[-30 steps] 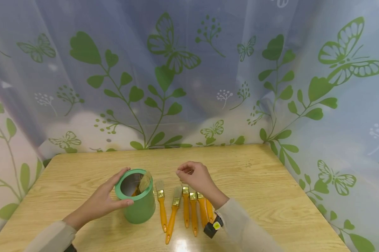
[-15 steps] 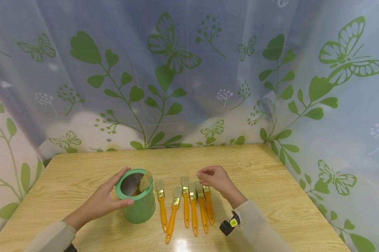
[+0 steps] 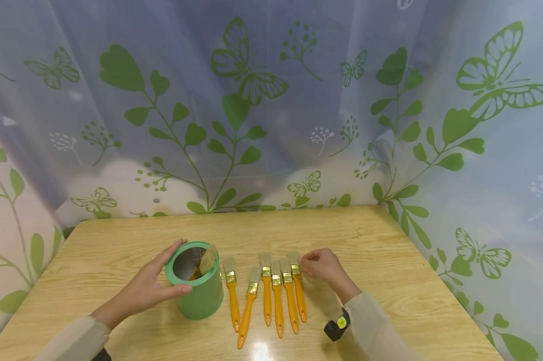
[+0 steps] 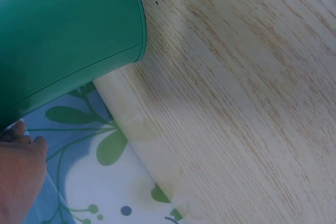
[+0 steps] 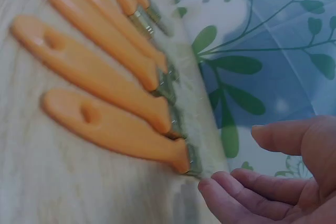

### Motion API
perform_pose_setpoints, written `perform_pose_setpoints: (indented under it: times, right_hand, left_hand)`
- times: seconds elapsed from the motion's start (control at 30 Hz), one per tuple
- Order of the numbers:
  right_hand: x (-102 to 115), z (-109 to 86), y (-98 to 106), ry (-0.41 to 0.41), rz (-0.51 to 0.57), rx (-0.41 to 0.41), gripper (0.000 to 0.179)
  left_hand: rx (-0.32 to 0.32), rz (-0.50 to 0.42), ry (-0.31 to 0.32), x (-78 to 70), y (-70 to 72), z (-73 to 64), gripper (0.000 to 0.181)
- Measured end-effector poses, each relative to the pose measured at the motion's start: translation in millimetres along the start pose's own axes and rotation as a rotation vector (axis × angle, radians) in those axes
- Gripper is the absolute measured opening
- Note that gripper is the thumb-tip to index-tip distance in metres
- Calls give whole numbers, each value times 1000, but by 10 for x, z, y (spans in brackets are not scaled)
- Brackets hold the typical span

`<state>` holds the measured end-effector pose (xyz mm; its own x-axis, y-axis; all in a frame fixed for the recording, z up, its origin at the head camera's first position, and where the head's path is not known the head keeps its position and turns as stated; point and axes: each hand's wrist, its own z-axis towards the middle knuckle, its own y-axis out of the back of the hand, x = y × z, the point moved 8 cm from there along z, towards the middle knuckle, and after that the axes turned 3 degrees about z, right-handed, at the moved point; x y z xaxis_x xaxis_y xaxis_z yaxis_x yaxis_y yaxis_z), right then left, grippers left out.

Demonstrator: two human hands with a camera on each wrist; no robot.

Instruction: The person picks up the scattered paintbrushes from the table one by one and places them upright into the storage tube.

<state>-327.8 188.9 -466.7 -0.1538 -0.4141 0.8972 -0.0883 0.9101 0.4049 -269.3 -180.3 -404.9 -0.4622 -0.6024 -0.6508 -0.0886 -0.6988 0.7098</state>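
My left hand grips the green can by its upper part, thumb across the front and fingers along the far side of the rim. Inside the can stands a paintbrush, its pale bristles showing above the rim. In the left wrist view, the can's wall is seen with the hand at its side. Several orange-handled paintbrushes lie in a row right of the can, bristles away from me. Beside the bristles of the rightmost paintbrush, my right hand holds nothing, thumb and fingers apart.
All of this is on a wooden table. A curtain printed with leaves and butterflies hangs behind the table's far edge and along both sides. A black strap device sits at the right wrist.
My right hand has moved right and toward me, from above the brushes to beside the rightmost one, uncovering the brushes on the right. The left hand and can stay put.
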Motion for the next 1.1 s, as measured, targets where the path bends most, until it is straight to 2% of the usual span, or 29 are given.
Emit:
perform_pose_setpoints:
  times: [0.23,0.43,0.53,0.6,0.7,0.77,0.93,1.1]
  right_hand:
    - [-152,39,-76,-10,-83,3,30]
    - [-76,28,-118,49,-288,-51,29]
    - [-48,22,-151,66,-353,-67,22]
    - [-32,24,-179,84,-371,-65,24]
    - [-14,33,-203,108,-378,-53,48]
    - [-6,39,-210,118,-374,-45,56]
    - [-9,49,-192,111,-356,-43,53]
    - [-71,61,-180,65,-331,-41,38]
  left_hand:
    - [3,6,1,7,-3,-1,96]
    - [1,16,-4,10,-1,0,97]
    - [0,15,-8,8,0,0,96]
    - [-2,16,-10,6,3,-3,96]
    - [-5,16,-14,-1,6,-1,97]
    - [-7,18,-15,-3,8,0,97]
    - [-8,19,-15,1,6,3,97]
    - [-4,24,-6,20,-2,-3,98]
